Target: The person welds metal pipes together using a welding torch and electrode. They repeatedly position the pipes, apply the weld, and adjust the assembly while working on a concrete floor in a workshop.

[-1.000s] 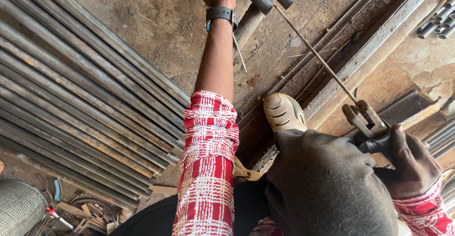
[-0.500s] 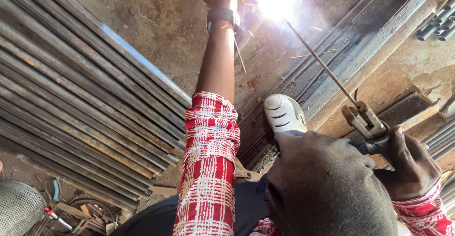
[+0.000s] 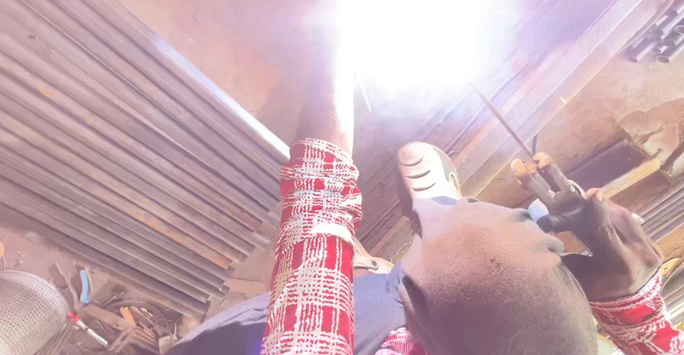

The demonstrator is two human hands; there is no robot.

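On a dirt workshop floor [image 3: 214, 34] beside stacked steel bars [image 3: 107, 148], the right hand [image 3: 605, 237] clenches an electrode holder [image 3: 538, 177], angling its rod [image 3: 499, 120] into welding glare that hides the outstretched left hand's grip.

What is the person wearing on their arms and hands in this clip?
Both arms wear red-and-white checked sleeves: the left sleeve is pushed up, forearm bare; the right cuff reaches the wrist. The right hand wears a dark glove. The left hand is lost in glare.
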